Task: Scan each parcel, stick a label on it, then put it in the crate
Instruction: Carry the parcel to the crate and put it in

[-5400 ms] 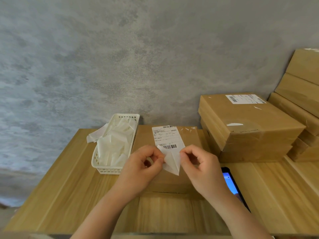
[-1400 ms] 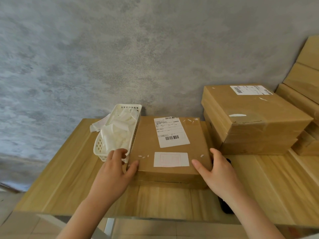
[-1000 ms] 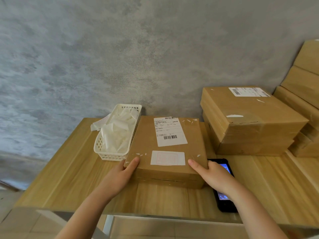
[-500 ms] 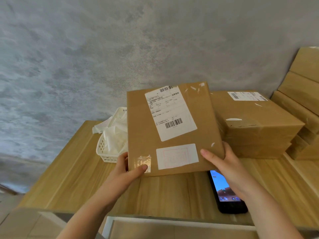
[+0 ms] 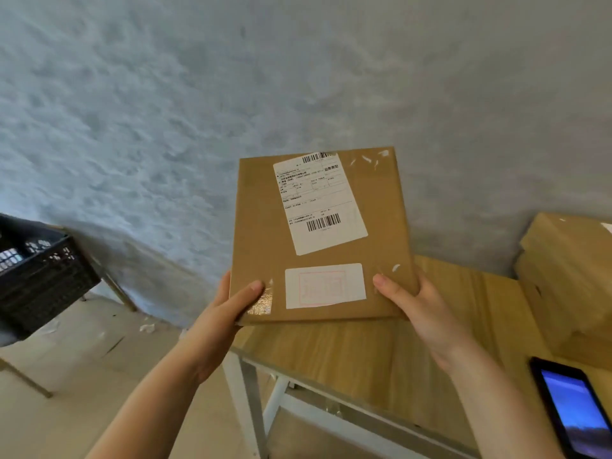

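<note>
I hold a flat brown cardboard parcel (image 5: 261, 226) in the air above the left end of the wooden table (image 5: 371, 356). Its top carries a white shipping label (image 5: 319, 202) with barcodes and, below that, a small white label (image 5: 325, 285) with a faint red frame. My left hand (image 5: 228, 313) grips the parcel's near left corner, thumb on top. My right hand (image 5: 410, 299) grips the near right corner the same way. A black plastic crate (image 5: 39, 276) stands at the far left, lower than the table, its inside mostly out of sight.
A phone (image 5: 576, 412) with a lit screen lies on the table at the lower right. More brown parcels (image 5: 569, 276) are stacked on the table's right side. Beige floor lies between the table's white legs (image 5: 248, 402) and the crate. A grey wall closes the back.
The parcel went from lying flat on the table to being lifted with both hands. My view has swung left, bringing the crate and floor in; the white basket is gone from sight.
</note>
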The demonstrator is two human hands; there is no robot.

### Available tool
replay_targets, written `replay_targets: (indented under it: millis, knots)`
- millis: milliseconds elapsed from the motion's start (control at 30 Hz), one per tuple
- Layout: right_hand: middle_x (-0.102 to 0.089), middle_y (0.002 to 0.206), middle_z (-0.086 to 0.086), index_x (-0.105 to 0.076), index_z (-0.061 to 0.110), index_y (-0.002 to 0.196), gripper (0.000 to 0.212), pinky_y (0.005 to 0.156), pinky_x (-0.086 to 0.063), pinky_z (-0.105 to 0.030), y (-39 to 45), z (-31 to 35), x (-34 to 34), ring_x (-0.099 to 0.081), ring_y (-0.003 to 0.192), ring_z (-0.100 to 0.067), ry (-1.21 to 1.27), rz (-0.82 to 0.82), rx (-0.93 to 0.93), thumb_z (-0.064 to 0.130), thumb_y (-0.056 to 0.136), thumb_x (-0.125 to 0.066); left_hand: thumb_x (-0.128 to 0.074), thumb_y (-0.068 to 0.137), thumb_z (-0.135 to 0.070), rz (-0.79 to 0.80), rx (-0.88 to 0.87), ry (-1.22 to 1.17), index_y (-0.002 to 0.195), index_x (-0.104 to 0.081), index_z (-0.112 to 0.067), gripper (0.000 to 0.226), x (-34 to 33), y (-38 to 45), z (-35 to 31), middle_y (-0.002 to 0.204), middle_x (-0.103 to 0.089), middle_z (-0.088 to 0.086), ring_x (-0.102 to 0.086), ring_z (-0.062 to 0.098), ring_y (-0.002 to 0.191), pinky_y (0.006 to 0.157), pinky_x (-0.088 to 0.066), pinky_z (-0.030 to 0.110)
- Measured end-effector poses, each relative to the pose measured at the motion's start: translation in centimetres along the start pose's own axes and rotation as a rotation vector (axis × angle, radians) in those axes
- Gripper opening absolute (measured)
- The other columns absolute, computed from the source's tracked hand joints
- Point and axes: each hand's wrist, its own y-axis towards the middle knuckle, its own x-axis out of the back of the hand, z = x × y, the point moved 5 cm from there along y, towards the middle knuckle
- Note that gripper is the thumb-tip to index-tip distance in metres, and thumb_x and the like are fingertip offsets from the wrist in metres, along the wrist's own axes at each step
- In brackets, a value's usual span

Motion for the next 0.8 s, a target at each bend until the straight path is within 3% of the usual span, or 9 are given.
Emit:
replay_targets:
  millis: [133, 233, 333, 433, 600, 800]
  knots:
    - [-0.071, 0.108, 0.025, -0.055, 0.045, 0.118, 0.057, 0.089, -0.054, -0.029, 1.4, -0.6, -10.4, -0.068, 0.1, 0.0, -0.067, 0.144, -0.015, 0.059, 0.066, -0.073, -0.079, 0.064, -0.06, -0.12, -0.005, 0.008, 0.138, -0.043, -0.042, 0.084, 10.1, -4.2, -0.7, 0.13, -0.066, -0.007, -0.062, 0.016, 0.121, 0.11, -0.039, 0.045]
    - [-0.071, 0.108, 0.023, -0.055, 0.046, 0.113, 0.054, 0.083, -0.055, -0.026, 2.4, -1.5, -18.7, -0.069, 0.097, 0.0, -0.085, 0.242, -0.032, 0.06, 0.065, -0.074, -0.073, 0.078, -0.05, -0.237, 0.01, 0.013, 0.138, -0.042, -0.04, 0.068, 17.7, -7.3, -0.6, 0.127, -0.068, -0.006, -0.064, 0.017, 0.117, 0.107, -0.043, 0.042]
    - [-0.072, 0.11, 0.014, -0.057, 0.035, 0.118, 0.054, 0.072, -0.055, -0.018, 2.9, -2.8, -27.1, -0.07, 0.093, 0.0, -0.048, 0.338, -0.043, 0.048, 0.069, -0.074, -0.068, 0.088, -0.044, -0.359, 0.025, 0.024, 0.136, -0.041, -0.042, 0.055, 25.0, -10.5, 0.1, 0.125, -0.068, -0.007, -0.066, 0.015, 0.114, 0.103, -0.046, 0.039]
    - [-0.073, 0.111, 0.011, -0.056, 0.033, 0.12, 0.051, 0.071, -0.055, -0.016, 3.6, -4.8, -34.9, -0.071, 0.093, -0.001, -0.035, 0.452, -0.105, 0.043, 0.074, -0.074, -0.073, 0.071, -0.06, -0.454, 0.029, 0.032, 0.137, -0.039, -0.046, 0.075, 31.2, -13.7, 0.9, 0.127, -0.066, -0.012, -0.064, 0.013, 0.116, 0.1, -0.046, 0.037]
    - [-0.074, 0.113, 0.011, -0.059, 0.036, 0.118, 0.055, 0.095, -0.054, -0.036, 5.3, -8.4, -45.9, -0.07, 0.103, -0.009, -0.058, 0.628, -0.21, 0.05, 0.068, -0.077, -0.08, 0.056, -0.072, -0.623, 0.075, 0.018, 0.145, -0.033, -0.041, 0.105, 40.3, -17.1, 3.4, 0.131, -0.064, -0.011, -0.065, 0.012, 0.116, 0.101, -0.048, 0.038]
    - [-0.075, 0.111, 0.008, -0.061, 0.027, 0.121, 0.055, 0.096, -0.054, -0.038, 11.3, -11.5, -57.6, -0.071, 0.103, -0.013, -0.074, 0.78, -0.273, 0.043, 0.071, -0.078, -0.077, 0.065, -0.064, -0.783, 0.113, -0.042, 0.145, -0.034, -0.037, 0.095, 49.8, -15.7, 5.7, 0.127, -0.067, -0.011, -0.066, 0.012, 0.113, 0.097, -0.05, 0.037]
